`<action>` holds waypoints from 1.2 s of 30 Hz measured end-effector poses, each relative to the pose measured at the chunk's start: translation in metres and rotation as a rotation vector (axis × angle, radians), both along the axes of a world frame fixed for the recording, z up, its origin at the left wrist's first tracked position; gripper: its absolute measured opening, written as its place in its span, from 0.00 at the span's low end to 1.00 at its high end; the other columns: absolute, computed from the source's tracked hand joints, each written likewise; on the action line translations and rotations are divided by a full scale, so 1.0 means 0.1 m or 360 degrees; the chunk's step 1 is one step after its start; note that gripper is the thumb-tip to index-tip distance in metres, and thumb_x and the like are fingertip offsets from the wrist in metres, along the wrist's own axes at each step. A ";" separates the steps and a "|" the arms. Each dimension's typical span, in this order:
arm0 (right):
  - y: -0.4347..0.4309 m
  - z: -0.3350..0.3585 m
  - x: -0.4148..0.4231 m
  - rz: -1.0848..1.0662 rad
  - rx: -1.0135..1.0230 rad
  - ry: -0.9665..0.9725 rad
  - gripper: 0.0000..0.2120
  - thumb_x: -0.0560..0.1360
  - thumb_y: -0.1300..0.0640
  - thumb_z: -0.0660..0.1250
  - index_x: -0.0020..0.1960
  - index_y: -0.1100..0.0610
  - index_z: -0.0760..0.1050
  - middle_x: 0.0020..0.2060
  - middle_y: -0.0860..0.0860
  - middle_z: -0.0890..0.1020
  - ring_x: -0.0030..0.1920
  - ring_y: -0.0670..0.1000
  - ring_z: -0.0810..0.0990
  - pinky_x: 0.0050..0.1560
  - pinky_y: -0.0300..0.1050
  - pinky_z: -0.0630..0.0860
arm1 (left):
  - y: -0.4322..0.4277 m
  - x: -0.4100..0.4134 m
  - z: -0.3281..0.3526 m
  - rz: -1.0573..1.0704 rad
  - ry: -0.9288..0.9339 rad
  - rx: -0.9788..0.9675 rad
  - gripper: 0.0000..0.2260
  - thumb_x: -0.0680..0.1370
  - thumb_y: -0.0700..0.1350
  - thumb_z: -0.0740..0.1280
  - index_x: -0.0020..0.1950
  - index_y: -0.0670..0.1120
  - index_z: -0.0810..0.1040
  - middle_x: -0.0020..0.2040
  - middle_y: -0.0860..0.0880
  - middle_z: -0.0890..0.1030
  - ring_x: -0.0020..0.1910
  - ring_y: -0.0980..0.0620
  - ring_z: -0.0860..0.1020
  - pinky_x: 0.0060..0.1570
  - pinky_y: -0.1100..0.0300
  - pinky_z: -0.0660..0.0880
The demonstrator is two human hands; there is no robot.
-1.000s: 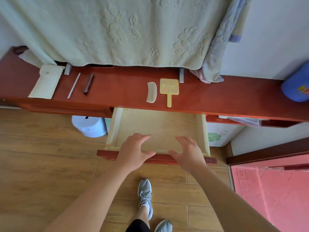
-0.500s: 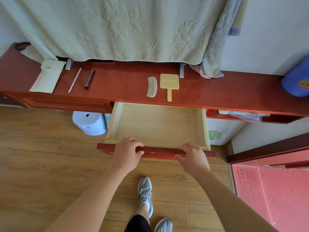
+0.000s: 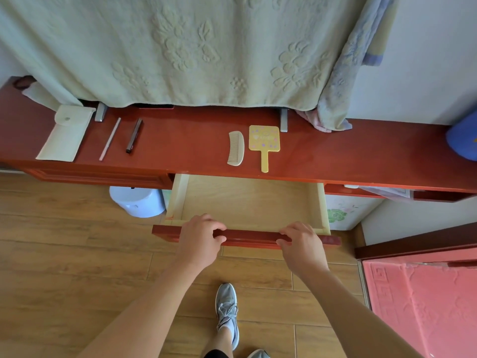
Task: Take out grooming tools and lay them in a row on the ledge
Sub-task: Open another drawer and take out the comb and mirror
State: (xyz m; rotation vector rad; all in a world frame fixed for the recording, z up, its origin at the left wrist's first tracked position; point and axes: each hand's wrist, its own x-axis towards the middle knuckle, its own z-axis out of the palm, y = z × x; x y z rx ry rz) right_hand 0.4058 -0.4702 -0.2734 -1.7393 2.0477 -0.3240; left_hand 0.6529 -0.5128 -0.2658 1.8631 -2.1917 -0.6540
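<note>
On the red wooden ledge (image 3: 180, 140) lie a cream pouch (image 3: 65, 134), a thin pale stick (image 3: 110, 139), a dark pen-like tool (image 3: 134, 135), a cream comb (image 3: 236, 148) and a yellow hand mirror (image 3: 264, 142), spread left to right. Below the ledge a pale wooden drawer (image 3: 247, 202) stands pulled out, and its inside looks bare. My left hand (image 3: 200, 241) grips the drawer's red front panel (image 3: 247, 237) with fingers curled over its top edge. My right hand (image 3: 303, 245) grips the same panel further right.
A green embossed towel (image 3: 180, 47) hangs over the back of the ledge, with a bluish cloth (image 3: 343, 81) at its right. A blue object (image 3: 463, 140) sits at the ledge's right end. A pale blue bin (image 3: 138, 201) stands underneath. My shoe (image 3: 227, 310) is on the wooden floor, beside a pink mat (image 3: 426, 306).
Both hands came down from hovering over the drawer's front edge and curled round the red front panel. The drawer looks slightly further in under the ledge.
</note>
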 end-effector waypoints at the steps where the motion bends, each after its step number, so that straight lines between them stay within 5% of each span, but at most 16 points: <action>1: -0.08 0.00 -0.01 -0.0004 0.0000 0.0004 0.10 0.75 0.56 0.70 0.56 0.55 0.82 0.51 0.46 0.79 0.55 0.48 0.74 0.47 0.38 0.69 | -0.08 -0.01 0.00 0.0001 -0.0002 -0.0002 0.10 0.73 0.50 0.76 0.54 0.55 0.84 0.49 0.57 0.81 0.51 0.54 0.78 0.53 0.54 0.75; 11: -0.72 0.00 -0.07 -0.0074 0.0012 0.0079 0.12 0.75 0.55 0.70 0.58 0.56 0.81 0.52 0.48 0.79 0.56 0.49 0.74 0.48 0.39 0.71 | -0.75 -0.08 -0.04 -0.0018 -0.0081 -0.0090 0.13 0.71 0.54 0.76 0.54 0.55 0.84 0.49 0.56 0.79 0.51 0.51 0.75 0.52 0.54 0.72; 15: -0.86 0.02 -0.09 -0.0024 -0.0138 0.0151 0.22 0.70 0.57 0.75 0.63 0.57 0.77 0.57 0.52 0.78 0.59 0.55 0.73 0.57 0.50 0.76 | -0.87 -0.12 -0.03 0.0057 -0.0121 -0.0301 0.31 0.64 0.54 0.81 0.64 0.49 0.76 0.57 0.49 0.75 0.56 0.48 0.74 0.57 0.52 0.74; 19: -0.94 0.04 -0.11 0.0096 -0.0190 0.0283 0.34 0.69 0.57 0.76 0.73 0.57 0.68 0.70 0.53 0.70 0.71 0.56 0.65 0.72 0.54 0.65 | -0.97 -0.09 -0.07 -0.0073 -0.0205 -0.0305 0.43 0.67 0.54 0.79 0.76 0.45 0.65 0.75 0.44 0.66 0.75 0.43 0.63 0.75 0.43 0.58; 22: -0.99 0.02 -0.13 0.0151 -0.0112 0.0285 0.36 0.73 0.54 0.72 0.77 0.56 0.60 0.77 0.50 0.60 0.78 0.52 0.52 0.78 0.50 0.50 | -1.01 -0.05 -0.12 -0.0095 -0.0230 -0.0213 0.41 0.70 0.57 0.76 0.78 0.45 0.63 0.79 0.46 0.62 0.79 0.45 0.57 0.76 0.46 0.51; 26: -1.02 0.03 -0.17 0.0159 -0.0115 0.0248 0.35 0.74 0.52 0.72 0.77 0.56 0.61 0.76 0.49 0.62 0.78 0.51 0.53 0.77 0.47 0.47 | -1.06 -0.02 -0.13 -0.0111 -0.0259 -0.0238 0.39 0.69 0.59 0.76 0.76 0.46 0.68 0.77 0.47 0.65 0.77 0.46 0.61 0.77 0.45 0.53; 32: -1.06 -0.01 -0.22 0.0101 -0.0243 0.0138 0.32 0.71 0.53 0.75 0.72 0.56 0.70 0.71 0.49 0.70 0.74 0.50 0.61 0.74 0.49 0.62 | -1.12 -0.01 -0.15 -0.0077 -0.0167 -0.0324 0.35 0.68 0.58 0.78 0.71 0.46 0.74 0.73 0.48 0.71 0.73 0.45 0.66 0.75 0.45 0.61; 36: -1.10 -0.08 -0.21 -0.0004 -0.0389 0.0030 0.27 0.69 0.57 0.77 0.66 0.58 0.75 0.66 0.49 0.75 0.69 0.50 0.67 0.66 0.46 0.71 | -1.17 -0.02 -0.18 -0.0014 -0.0055 -0.0434 0.31 0.64 0.56 0.81 0.64 0.45 0.79 0.66 0.50 0.76 0.63 0.46 0.71 0.59 0.49 0.76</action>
